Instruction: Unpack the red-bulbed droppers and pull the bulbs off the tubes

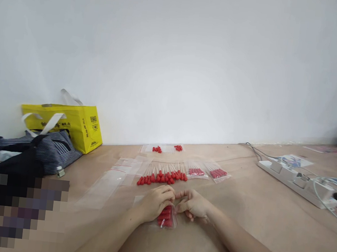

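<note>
A small clear zip bag (167,219) holding several red-tipped pieces lies close in front of me, its red ends pointing towards me. My left hand (157,201) is closed on the bag's far part from the left, fingers bent over it. From the right, my right hand (194,205) pinches the bag's edge with thumb and fingers curled; its exact grip is partly hidden. Just beyond the hands lies a fanned row of pale sticks with red bulb-shaped tips (163,176). Two filled zip bags (197,172) rest right of that row.
Flat clear bags (105,185) spread to the left. More red-tipped sticks in bags (157,149) lie near the wall. A yellow bag (91,130), a striped bag (53,150) and a black bag (36,162) stand at left. At right lies a white power strip (295,183) with cables.
</note>
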`<state>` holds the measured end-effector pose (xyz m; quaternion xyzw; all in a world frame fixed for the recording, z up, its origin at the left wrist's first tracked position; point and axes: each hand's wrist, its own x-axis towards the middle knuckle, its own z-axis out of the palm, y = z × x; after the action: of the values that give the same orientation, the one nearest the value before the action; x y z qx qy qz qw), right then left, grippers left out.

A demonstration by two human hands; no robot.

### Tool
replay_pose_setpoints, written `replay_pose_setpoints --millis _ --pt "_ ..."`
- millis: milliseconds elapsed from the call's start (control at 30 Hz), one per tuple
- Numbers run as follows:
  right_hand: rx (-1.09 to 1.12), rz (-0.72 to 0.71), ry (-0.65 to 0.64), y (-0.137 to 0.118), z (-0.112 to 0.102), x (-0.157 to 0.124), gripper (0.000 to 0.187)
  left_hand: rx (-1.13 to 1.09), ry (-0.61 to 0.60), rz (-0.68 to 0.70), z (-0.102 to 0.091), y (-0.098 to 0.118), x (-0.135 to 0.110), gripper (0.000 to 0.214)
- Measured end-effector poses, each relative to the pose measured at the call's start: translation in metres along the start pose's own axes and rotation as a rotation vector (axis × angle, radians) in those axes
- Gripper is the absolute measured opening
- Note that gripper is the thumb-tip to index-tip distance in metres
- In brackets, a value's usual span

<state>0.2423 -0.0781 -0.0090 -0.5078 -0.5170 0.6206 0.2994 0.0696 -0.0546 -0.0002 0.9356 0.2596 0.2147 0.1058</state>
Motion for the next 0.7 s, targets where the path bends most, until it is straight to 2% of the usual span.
replay_pose_setpoints --millis 400,700 --pt "0.015 -0.016 -0.033 -0.0018 -0.0008 -0.0010 0.035 -0.024 -0.006 -0.015 -0.0004 0.0002 0.0007 0.014" --pt "-0.013 -0.027 -0.027 -0.0015 0.0008 0.0003 0.027 0.010 -0.014 0.023 -0.0015 0.0013 0.0011 0.019"
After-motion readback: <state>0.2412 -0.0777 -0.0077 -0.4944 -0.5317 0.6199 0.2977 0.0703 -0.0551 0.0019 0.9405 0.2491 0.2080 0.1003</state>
